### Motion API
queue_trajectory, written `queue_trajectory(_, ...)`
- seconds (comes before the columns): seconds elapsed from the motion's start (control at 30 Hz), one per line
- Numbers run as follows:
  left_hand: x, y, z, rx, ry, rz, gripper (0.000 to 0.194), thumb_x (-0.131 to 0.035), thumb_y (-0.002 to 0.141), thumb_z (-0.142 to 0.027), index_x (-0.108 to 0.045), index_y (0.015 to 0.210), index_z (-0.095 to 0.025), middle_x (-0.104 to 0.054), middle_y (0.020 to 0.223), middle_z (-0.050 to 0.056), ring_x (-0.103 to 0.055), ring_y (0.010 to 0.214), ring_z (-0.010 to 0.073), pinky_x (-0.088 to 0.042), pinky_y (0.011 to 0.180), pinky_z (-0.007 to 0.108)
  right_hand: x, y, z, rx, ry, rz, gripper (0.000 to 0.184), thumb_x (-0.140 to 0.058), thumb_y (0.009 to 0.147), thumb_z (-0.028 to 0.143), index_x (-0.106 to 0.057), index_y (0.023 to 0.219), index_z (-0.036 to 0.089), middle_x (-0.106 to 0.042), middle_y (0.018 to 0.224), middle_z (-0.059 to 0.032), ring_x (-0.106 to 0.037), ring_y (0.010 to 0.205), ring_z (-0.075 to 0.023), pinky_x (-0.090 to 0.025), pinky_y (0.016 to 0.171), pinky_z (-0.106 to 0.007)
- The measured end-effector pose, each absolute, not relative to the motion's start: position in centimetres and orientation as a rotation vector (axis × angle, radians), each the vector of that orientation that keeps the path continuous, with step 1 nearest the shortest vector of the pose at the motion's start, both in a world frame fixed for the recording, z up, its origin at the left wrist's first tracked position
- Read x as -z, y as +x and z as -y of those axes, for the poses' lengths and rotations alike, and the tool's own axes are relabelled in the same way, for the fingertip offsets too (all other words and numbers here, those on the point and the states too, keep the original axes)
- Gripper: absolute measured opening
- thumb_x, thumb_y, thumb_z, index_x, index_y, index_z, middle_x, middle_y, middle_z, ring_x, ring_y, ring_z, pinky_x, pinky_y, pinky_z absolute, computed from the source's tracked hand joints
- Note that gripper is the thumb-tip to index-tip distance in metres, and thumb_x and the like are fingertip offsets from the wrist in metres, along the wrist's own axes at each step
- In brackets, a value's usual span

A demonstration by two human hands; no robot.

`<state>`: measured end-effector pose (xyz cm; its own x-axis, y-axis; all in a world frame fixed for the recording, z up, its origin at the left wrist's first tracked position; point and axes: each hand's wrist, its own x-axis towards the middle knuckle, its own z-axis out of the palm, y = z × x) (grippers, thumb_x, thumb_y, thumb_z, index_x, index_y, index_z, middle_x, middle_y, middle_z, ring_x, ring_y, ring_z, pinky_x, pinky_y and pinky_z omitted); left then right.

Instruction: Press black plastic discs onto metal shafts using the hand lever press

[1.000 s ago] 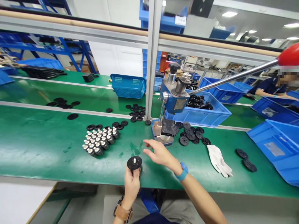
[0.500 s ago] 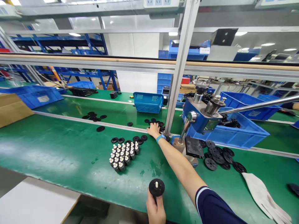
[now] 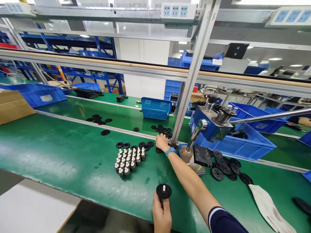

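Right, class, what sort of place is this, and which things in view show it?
Probably a factory assembly workshop: a lever press stands on the green bench, with clustered white-tipped parts and a blue bin nearby.

White glove (image 3: 268, 206), teal basket (image 3: 156, 113) — socket strip (image 3: 178, 11) above

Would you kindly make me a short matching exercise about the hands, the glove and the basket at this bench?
Column one
1. Left hand
2. Right hand
3. Glove
4. Basket

Column two
A. Is blue-green, with small holes in its side
B. Is at the small black rings beside the metal post
C. Lies to the right of the press
D. Holds a part with a black disc and white tip

Right pairs: 1-D, 2-B, 3-C, 4-A.
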<state>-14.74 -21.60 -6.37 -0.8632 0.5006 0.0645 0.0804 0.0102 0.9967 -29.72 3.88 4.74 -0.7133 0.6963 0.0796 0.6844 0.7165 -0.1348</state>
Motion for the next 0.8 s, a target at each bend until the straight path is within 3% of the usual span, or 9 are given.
queue_trajectory(0.1,5.7,-14.9,21.7,-1.908,0.61,-2.006,0.064,-0.053,0.091,-0.074,-0.069,0.112,-0.016,-0.077,0.103,0.018,-0.074,0.096,0.0353,-0.059,0.082,0.044,-4.2,-27.4,-2.0,-0.114,-1.069,2.794,0.036,-0.067,0.102,0.035,-0.062,0.132,0.017,-0.064,0.135,-0.0109,-0.067,0.115,-0.0262,-0.059,0.097,-0.048)
queue_trajectory(0.33,5.0,-14.7,21.9,-1.917,0.667,-2.049,0.059,-0.051,0.094,-0.072,-0.067,0.105,-0.017,-0.07,0.079,0.008,-0.068,0.073,0.0281,-0.055,0.069,0.039,-2.7,-20.6,2.3,-0.153,-0.919,2.828,0.032,-0.066,0.102,0.035,-0.064,0.128,0.017,-0.065,0.131,-0.0098,-0.067,0.114,-0.0254,-0.058,0.096,-0.047)
queue_trajectory(0.47,5.1,-14.6,22.0,-1.939,0.676,-2.045,0.056,-0.05,0.095,-0.071,-0.065,0.1,-0.017,-0.062,0.07,0.003,-0.06,0.064,0.023,-0.051,0.064,0.035,-3.1,-17.1,3.8,-0.215,-0.772,2.813,0.025,-0.056,0.105,0.027,-0.067,0.125,0.016,-0.063,0.133,-0.0147,-0.054,0.131,-0.03,-0.045,0.111,-0.048)
queue_trajectory(0.57,5.1,-14.6,21.9,-1.984,0.659,-2.008,0.054,-0.053,0.094,-0.071,-0.065,0.099,-0.018,-0.061,0.07,0.002,-0.059,0.064,0.0216,-0.051,0.063,0.033,-3.5,-16.1,4.9,-0.3,-0.551,2.847,0.029,-0.061,0.103,0.035,-0.067,0.127,0.02,-0.065,0.133,-0.0123,-0.044,0.141,-0.0298,-0.038,0.117,-0.044)
queue_trajectory(0.67,5.1,-14.6,22.0,-2.028,0.633,-1.969,0.055,-0.054,0.093,-0.072,-0.065,0.102,-0.018,-0.063,0.073,0.003,-0.06,0.067,0.0215,-0.052,0.063,0.032,-3.5,-16.3,5.8,-0.388,-0.429,2.878,0.027,-0.072,0.096,0.038,-0.072,0.117,0.02,-0.071,0.12,-0.0107,-0.05,0.135,-0.0306,-0.041,0.113,-0.044)
queue_trajectory(0.8,5.0,-14.5,22.1,-2.035,0.661,-1.959,0.054,-0.055,0.094,-0.07,-0.065,0.104,-0.018,-0.061,0.072,0.002,-0.059,0.066,0.0201,-0.051,0.062,0.031,-3.6,-15.9,6.3,-0.466,-0.468,2.818,0.015,-0.068,0.099,0.028,-0.073,0.107,0.017,-0.075,0.108,-0.0121,-0.059,0.12,-0.029,-0.047,0.102,-0.041)
